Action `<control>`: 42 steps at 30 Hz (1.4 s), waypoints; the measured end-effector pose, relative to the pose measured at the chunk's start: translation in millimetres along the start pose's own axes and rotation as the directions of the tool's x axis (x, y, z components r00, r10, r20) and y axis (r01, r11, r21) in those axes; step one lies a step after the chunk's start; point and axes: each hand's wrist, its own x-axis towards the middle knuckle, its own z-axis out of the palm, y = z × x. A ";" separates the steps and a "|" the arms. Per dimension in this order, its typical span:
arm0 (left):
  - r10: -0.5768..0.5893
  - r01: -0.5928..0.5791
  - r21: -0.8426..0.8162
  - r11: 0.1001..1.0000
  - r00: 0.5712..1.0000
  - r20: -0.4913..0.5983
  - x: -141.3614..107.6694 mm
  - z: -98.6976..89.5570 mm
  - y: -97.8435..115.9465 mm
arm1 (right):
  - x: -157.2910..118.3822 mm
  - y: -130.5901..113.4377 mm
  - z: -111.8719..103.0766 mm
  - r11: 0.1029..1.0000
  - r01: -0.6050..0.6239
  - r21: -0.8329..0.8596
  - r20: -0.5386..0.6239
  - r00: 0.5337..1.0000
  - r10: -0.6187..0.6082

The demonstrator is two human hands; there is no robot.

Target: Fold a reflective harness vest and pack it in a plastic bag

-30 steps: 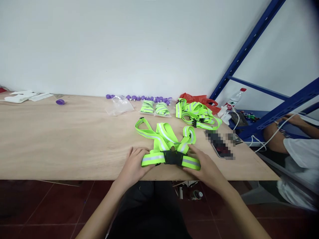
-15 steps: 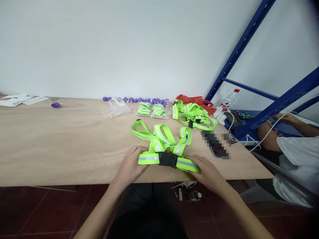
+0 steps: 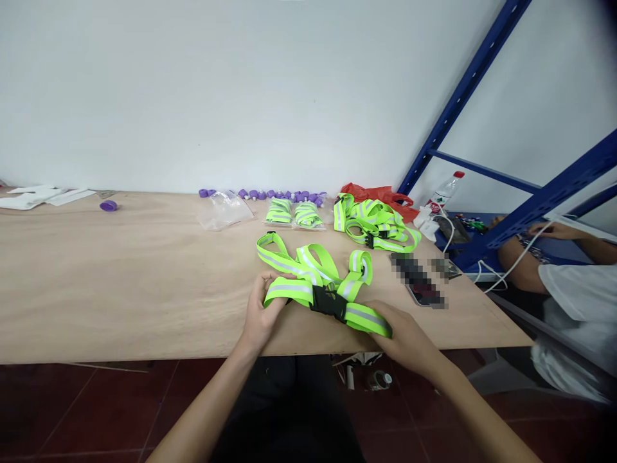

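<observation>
A yellow-green reflective strap harness (image 3: 289, 289) with silver stripes lies near the front edge of the wooden table, its loops spread away from me. Its black buckle (image 3: 329, 302) sits between my hands. On the left end of the front band, my left hand (image 3: 261, 312) is closed, with that end slightly raised and curved. The right end is gripped by my right hand (image 3: 402, 334), whose fingertips are partly hidden behind the band.
Behind the harness are two bagged straps (image 3: 293, 214), a clear bag (image 3: 225, 211), purple pieces (image 3: 289, 195) and a strap pile (image 3: 378, 222). A phone (image 3: 418, 283) lies right, near a blue rack (image 3: 506, 235). A person in a white sleeve (image 3: 578, 292) sits beyond it.
My left hand has moved a little up and right, lifting and bending the left band end. The buckle has tilted, its right side lower. My right hand has barely shifted.
</observation>
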 end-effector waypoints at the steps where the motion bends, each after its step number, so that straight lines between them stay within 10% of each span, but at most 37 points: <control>1: 0.012 -0.012 0.004 1.000 1.000 -0.013 -0.2 -1.6 -0.7 | 0.4 1.1 -1.5 1.000 0.000 0.029 -0.045 0.999 0.002; 5: 0.081 -0.098 0.303 0.948 0.994 0.068 1.3 -22.3 5.2 | 1.1 6.3 -11.2 0.996 0.001 0.089 -0.204 0.979 0.017; 9: 0.103 -0.323 0.713 0.622 0.937 0.335 11.7 -58.9 26.6 | -2.0 24.1 -20.7 0.989 -0.074 0.127 -0.332 0.937 0.112; 15: 0.082 -0.361 0.793 0.490 0.925 0.371 20.6 -95.9 47.3 | -5.1 49.9 -22.0 0.947 -0.125 0.297 -0.384 0.892 0.238; 20: 0.122 -0.396 0.717 0.573 0.907 0.404 -15.6 -72.2 39.1 | -5.5 46.5 -17.4 0.934 -0.145 0.328 -0.391 0.879 0.274; 23: 0.216 -0.590 0.609 0.530 0.789 0.575 -37.7 -42.1 35.6 | -6.0 46.9 -17.0 0.933 -0.156 0.324 -0.363 0.890 0.275; 28: -0.037 -0.652 0.613 0.445 0.671 0.741 -31.7 -21.8 29.8 | -6.7 51.8 -18.9 0.932 -0.161 0.324 -0.345 0.898 0.274; 42: -0.112 -0.462 0.762 0.454 0.819 0.563 38.5 -114.2 70.6 | 1.0 56.2 -40.7 0.994 -0.005 -0.114 -0.243 0.970 -0.023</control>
